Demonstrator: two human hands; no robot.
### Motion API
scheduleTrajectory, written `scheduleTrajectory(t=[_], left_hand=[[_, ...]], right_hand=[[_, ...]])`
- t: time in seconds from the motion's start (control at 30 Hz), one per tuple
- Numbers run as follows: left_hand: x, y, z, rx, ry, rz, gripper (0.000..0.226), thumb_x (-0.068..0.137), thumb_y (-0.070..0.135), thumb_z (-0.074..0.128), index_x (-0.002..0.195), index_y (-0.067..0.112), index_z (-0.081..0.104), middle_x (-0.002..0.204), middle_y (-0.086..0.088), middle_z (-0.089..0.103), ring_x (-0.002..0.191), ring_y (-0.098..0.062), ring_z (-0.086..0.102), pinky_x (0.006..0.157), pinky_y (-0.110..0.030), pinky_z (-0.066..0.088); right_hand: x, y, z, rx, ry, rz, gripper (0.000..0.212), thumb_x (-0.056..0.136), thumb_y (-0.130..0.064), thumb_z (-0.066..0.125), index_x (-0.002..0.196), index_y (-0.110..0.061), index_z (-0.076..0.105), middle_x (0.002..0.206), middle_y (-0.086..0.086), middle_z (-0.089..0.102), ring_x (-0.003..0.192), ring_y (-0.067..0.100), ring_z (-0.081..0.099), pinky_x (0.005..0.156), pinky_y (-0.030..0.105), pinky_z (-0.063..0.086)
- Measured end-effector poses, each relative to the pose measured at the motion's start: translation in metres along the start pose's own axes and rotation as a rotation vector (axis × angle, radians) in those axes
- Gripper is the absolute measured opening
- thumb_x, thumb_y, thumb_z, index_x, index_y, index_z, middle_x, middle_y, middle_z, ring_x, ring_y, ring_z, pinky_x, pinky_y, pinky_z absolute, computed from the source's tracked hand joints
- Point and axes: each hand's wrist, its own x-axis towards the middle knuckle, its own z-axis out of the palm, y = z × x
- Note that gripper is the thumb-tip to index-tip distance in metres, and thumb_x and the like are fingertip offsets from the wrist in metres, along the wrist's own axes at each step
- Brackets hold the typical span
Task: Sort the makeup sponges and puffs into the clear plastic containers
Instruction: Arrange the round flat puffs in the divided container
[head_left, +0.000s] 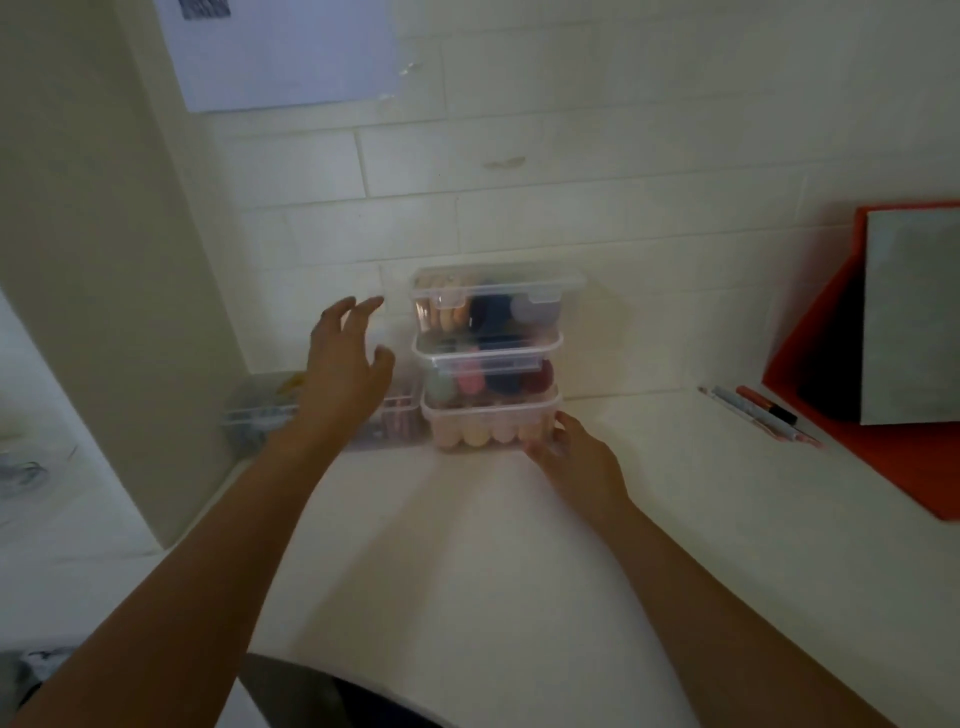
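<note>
While my right hand (571, 454) sits at the right front corner of the bottom container (488, 423), fingers bent round that corner so far as the blur lets me judge, my left hand (345, 358) hangs in the air just beside the stack, fingers spread and loose, holding nothing

Three clear boxes stand one on another against the tiled wall (649, 171). Above the bottom container come the middle container (485, 356) and the top container (496, 291), which has a lid on. All three show sponges and puffs (470, 434) through the plastic, pale rounded ones low down, blue and pink ones higher

I expect the boxes to be light, since the filling is foam, with thin walls that are stiff but slick. The stack is tall for its footing, so I reckon a push high up would tip it. I would take it low, a palm on each side wall of the bottom container, or lift the boxes off one at a time by their rims

A low clear organiser (400, 421) with pinkish sticks stands just beside the stack on its left and leaves my left hand little room to come down there. A second clear tray (257, 410) lies beyond it, partly behind my forearm. Some pens (753, 413) and an orange stand (810, 358) lie well apart to the right, out of the way on the white counter (467, 545)
</note>
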Motion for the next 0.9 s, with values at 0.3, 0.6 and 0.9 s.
scheduleTrajectory(t=[0.3,0.6,0.9], left_hand=[[0.057,0.067,0.036,0.191,-0.241,0.299,0.046,0.080,0.034,0.069,0.121,0.025,0.050,0.131,-0.007,0.047,0.121,-0.028,0.044,0.106,-0.046,0.028],[0.057,0.053,0.017,0.049,-0.095,0.385,0.015,0.088,0.018,0.060,0.098,0.008,0.063,0.095,-0.005,0.057,0.087,-0.014,0.049,0.078,-0.025,0.038],[0.036,-0.005,-0.037,0.104,-0.013,0.266,0.012,0.087,0.013,0.061,0.095,0.004,0.063,0.091,-0.008,0.053,0.084,-0.016,0.047,0.075,-0.024,0.033]], right_hand=[[0.001,0.003,-0.002,0.027,0.013,-0.022,0.051,0.092,-0.045,0.053,0.135,-0.019,0.044,0.128,0.001,0.060,0.114,0.021,0.057,0.084,0.022,0.038],[0.003,0.006,-0.002,0.053,0.021,-0.006,0.052,0.091,-0.045,0.055,0.135,-0.020,0.044,0.127,0.001,0.061,0.113,0.020,0.058,0.084,0.022,0.039],[0.005,0.006,-0.001,0.032,0.022,0.001,0.054,0.091,-0.045,0.055,0.137,-0.018,0.043,0.130,0.003,0.059,0.117,0.023,0.057,0.092,0.027,0.041]])
